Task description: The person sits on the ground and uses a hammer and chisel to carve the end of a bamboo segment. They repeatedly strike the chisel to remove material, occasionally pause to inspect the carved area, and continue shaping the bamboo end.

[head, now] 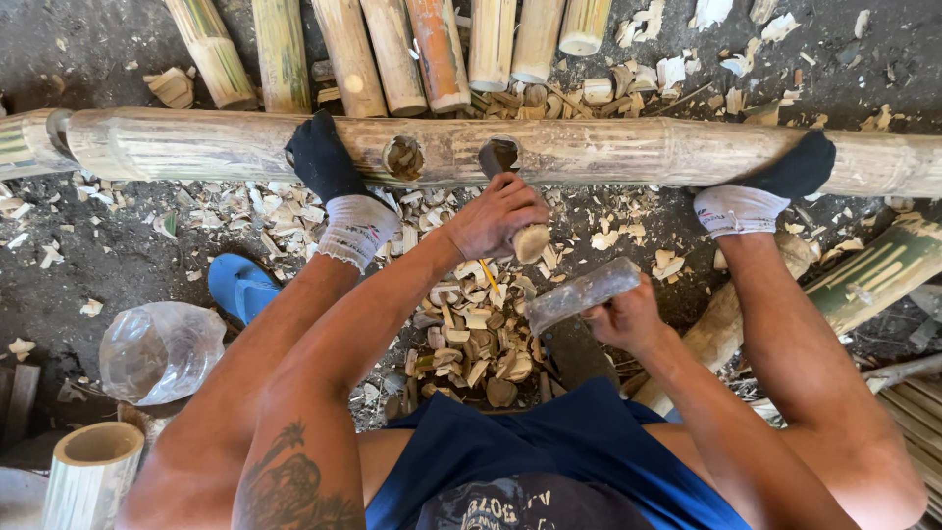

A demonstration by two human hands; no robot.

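Bamboo lies everywhere: a long bamboo pole (608,147) runs across the ground from nine to three o'clock, pinned under my two socked feet, the left foot (334,191) and the right foot (760,191). Two round holes are cut in its near side, one hole (403,157) showing chips inside, the other hole (498,155) taking the blade of my chisel (520,231). My left hand (496,218) is wrapped tight around the chisel's wooden handle, fingers closed, the butt end sticking out at five o'clock of the fist. My right hand (628,319) is clenched on a grey mallet (579,292), whose head sits just at five o'clock of the chisel butt, near but apart.

Packaging is scarce: a crumpled clear plastic bag (160,350) lies at eight o'clock, beside a blue sandal (238,287). Bamboo chips (471,344) heap between my knees. Cut bamboo lengths (392,49) lean at twelve o'clock.
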